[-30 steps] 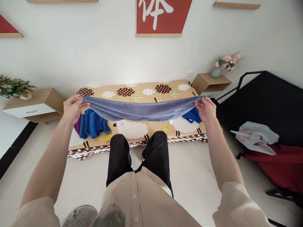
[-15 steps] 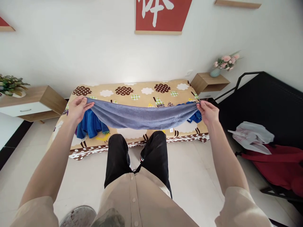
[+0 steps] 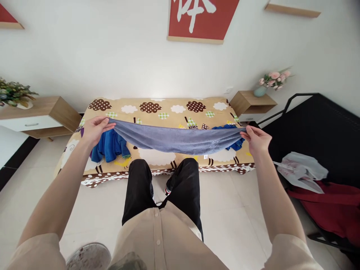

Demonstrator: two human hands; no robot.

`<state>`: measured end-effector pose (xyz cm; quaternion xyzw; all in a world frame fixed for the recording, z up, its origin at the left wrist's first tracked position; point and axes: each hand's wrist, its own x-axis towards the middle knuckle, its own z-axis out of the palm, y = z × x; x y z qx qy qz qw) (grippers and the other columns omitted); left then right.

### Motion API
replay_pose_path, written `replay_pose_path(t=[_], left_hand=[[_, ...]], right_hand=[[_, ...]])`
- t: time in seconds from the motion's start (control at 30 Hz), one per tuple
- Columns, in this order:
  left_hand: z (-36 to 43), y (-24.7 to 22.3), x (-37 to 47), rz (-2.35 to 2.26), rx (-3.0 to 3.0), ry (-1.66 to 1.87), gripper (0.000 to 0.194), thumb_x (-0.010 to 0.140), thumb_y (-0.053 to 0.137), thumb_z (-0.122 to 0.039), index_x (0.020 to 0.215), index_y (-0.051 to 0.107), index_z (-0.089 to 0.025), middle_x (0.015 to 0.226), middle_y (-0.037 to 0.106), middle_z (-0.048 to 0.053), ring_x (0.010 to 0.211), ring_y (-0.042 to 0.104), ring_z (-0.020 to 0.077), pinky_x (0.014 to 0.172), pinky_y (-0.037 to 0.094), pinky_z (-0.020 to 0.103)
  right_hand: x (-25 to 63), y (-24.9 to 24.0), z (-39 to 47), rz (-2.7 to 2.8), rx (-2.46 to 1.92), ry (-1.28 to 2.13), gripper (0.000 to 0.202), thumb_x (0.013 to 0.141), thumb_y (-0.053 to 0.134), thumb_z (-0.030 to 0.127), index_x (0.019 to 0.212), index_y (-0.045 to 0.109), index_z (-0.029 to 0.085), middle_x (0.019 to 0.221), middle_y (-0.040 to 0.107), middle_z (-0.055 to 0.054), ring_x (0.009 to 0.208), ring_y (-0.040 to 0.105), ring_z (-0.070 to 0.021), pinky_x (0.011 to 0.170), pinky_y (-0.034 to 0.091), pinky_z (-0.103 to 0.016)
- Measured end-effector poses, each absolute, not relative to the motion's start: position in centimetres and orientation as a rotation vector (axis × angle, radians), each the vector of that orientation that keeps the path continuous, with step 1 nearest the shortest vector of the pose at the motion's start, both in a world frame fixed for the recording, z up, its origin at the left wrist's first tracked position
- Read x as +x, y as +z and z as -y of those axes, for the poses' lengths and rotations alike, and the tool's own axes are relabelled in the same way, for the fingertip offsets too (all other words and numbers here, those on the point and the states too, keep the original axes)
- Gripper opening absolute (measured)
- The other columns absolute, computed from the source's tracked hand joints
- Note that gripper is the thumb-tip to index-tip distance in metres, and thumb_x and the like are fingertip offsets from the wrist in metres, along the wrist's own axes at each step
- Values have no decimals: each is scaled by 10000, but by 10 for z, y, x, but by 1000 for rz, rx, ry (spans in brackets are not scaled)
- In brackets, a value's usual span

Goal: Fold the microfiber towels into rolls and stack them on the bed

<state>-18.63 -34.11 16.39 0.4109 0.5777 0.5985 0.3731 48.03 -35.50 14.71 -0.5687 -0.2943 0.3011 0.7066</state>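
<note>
Grey-blue plush, the towel point(image 3: 177, 138) hangs in a shallow sag above the sheep-patterned bed point(image 3: 165, 108). Both arms point(image 3: 53, 198) reach forward, spread wide; the left hand point(image 3: 94, 131) has its grip clamped on one upper corner, the right hand point(image 3: 258, 140) on the other. A pale-green vase point(image 3: 259, 92) holds pink flowers point(image 3: 275, 79), a white pot point(image 3: 26, 103) leafy foliage point(image 3: 14, 90); the plastic bag's point(image 3: 305, 168) contents are unclear.

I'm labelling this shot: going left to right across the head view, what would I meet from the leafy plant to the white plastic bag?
Leafy plant → left hand → grey-blue cloth → right hand → white plastic bag.
</note>
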Motion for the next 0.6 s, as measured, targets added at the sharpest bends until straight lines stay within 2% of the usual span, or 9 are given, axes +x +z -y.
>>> replay_pose_path(t=[0.17, 0.27, 0.47, 0.6], left_hand=[[334, 149, -188, -1505, 1056, 1437, 368, 762, 877, -346, 978, 715, -95, 876, 725, 66, 765, 757, 190, 962, 606, 520], [322, 134, -187, -1515, 1023, 1361, 411, 729, 900, -374, 969, 721, -92, 888, 728, 83, 733, 756, 200, 1007, 568, 590], [288, 90, -187, -1548, 967, 1276, 455, 699, 913, -415, 938, 718, -81, 882, 738, 110, 757, 751, 203, 1015, 565, 581], [245, 63, -190, -1554, 943, 1273, 413, 724, 901, -381, 931, 712, -79, 883, 745, 120, 765, 746, 186, 1033, 559, 559]], right_hand=[[491, 133, 352, 664, -1321, 599, 203, 674, 911, 153, 794, 760, 93, 660, 710, -51, 510, 673, -113, 472, 559, -145], [490, 123, 342, 635, -1376, 591, 182, 677, 900, 126, 767, 745, 98, 630, 694, -35, 520, 670, -115, 494, 577, -160], [483, 95, 298, 541, -1559, 570, 114, 761, 776, 71, 694, 697, 117, 546, 623, 2, 479, 613, -113, 507, 575, -210], [473, 72, 249, 615, -1699, 480, 83, 738, 763, 61, 722, 701, 115, 550, 624, 0, 473, 583, -114, 502, 548, -230]])
